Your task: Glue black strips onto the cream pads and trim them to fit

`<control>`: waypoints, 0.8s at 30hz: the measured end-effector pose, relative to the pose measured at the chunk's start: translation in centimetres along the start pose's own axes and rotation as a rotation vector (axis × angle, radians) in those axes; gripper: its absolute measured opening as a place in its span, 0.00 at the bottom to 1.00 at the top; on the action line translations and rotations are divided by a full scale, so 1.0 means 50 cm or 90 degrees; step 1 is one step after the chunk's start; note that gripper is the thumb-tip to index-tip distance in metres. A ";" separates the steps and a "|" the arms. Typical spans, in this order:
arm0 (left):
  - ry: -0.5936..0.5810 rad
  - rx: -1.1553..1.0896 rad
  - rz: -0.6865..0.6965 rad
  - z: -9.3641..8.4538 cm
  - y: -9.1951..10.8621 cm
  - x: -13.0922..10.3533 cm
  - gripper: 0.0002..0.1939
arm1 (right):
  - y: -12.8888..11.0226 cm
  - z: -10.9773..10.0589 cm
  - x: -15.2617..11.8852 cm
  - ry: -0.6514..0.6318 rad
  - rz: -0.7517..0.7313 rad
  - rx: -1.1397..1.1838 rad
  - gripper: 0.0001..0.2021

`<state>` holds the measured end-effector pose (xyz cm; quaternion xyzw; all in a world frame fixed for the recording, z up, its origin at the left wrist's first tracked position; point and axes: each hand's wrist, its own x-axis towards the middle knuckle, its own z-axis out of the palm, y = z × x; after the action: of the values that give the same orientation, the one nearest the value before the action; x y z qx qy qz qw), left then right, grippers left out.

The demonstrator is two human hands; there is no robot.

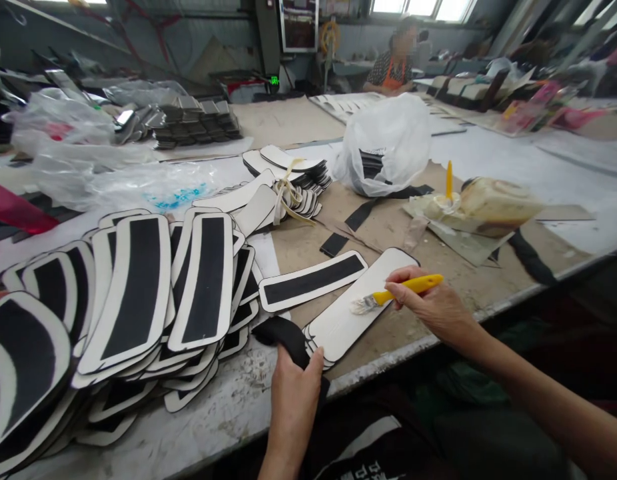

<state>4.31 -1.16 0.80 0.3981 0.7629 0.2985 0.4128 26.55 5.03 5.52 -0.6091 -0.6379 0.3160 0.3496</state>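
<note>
Your right hand (428, 300) holds the brush (413, 285) by its yellow handle, the fingers closed round it with the thumb along the near side; its pale, coated bristles touch the upper face of the white panel (353, 327), which lies slantwise on the brown sheet (406, 337) in front of you, the topmost of a few fanned at their near end. Your left hand (294, 387) is at that near end — the thumb against the panels' corner, the black band (288, 337) pinched between thumb and forefinger; the other fingers are mostly hidden, so how they lie you cannot tell.

Just beyond the white panel lies a single black-centred panel (313, 281); to its left, overlapping piles of white-bordered panels (133, 293) cover much of the worktop (213, 433). Past them sits a bundle of pale pieces (258, 208) with a yellowish tie (287, 190); behind it to the right stands a whitish plastic bag (403, 140) with dark pieces inside. Farther right, a stained container (498, 200) lies on its side, a yellow handle (449, 179) upright beside its mouth; across the room — well apart from your hands — a person (388, 75) in an orange apron sits or stands at another surface.
</note>
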 end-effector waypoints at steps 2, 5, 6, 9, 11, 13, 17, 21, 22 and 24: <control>0.008 0.004 -0.012 0.001 -0.002 0.001 0.21 | 0.002 -0.016 0.001 0.043 -0.038 -0.073 0.12; 0.030 -0.004 -0.012 0.004 -0.005 0.002 0.22 | 0.007 -0.035 0.003 0.099 -0.114 -0.142 0.10; 0.037 -0.004 -0.014 0.005 -0.006 0.002 0.22 | 0.008 -0.040 0.005 0.115 -0.141 -0.155 0.09; 0.051 0.008 -0.025 0.006 -0.005 0.002 0.23 | 0.013 -0.050 0.010 0.149 -0.209 -0.188 0.06; 0.061 0.020 -0.028 0.005 -0.004 0.001 0.23 | 0.018 -0.055 0.013 0.158 -0.245 -0.210 0.05; 0.067 0.022 -0.022 0.006 -0.006 0.001 0.23 | 0.021 -0.060 0.015 0.156 -0.281 -0.237 0.05; 0.066 0.008 -0.006 0.011 -0.015 0.002 0.23 | 0.022 -0.071 0.013 0.142 -0.348 -0.322 0.06; 0.061 0.012 -0.013 0.008 -0.014 0.000 0.24 | 0.024 -0.074 0.004 0.117 -0.423 -0.430 0.08; 0.060 0.020 -0.020 0.007 -0.011 -0.001 0.25 | 0.026 -0.070 0.001 0.103 -0.447 -0.454 0.08; 0.060 0.034 -0.026 0.005 -0.007 -0.004 0.27 | 0.032 -0.056 -0.010 0.072 -0.487 -0.490 0.09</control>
<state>4.49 -1.49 0.50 0.3790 0.7969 0.2883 0.3719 29.76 4.58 5.73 -0.4334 -0.8639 -0.1234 0.2251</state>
